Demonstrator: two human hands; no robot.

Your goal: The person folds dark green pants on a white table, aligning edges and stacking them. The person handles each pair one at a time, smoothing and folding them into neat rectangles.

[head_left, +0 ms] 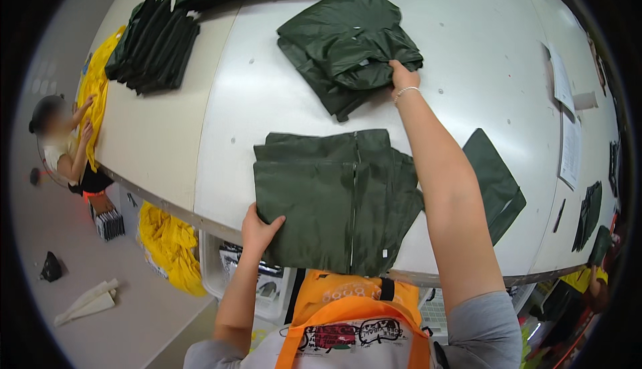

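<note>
A dark green folded garment (304,198) of thin shiny fabric lies spread in front of me at the table's near edge, with a seam or zip line down it. My left hand (261,232) grips its left edge, thumb on top and the other fingers partly hidden. Farther off lies a loosely bunched dark green garment (341,45). With my right arm stretched out, my right hand (405,78) grasps the right corner of that bunched garment; its fingertips are hidden in the folds.
A folded green piece (491,182) lies right of my right forearm. Stacked green garments (154,45) stand far left, near a co-worker (67,142) with yellow fabric (97,88). Paper sheets (567,121) and a dark pen-like object (559,215) are at right. A white bin (212,269) sits below the table edge.
</note>
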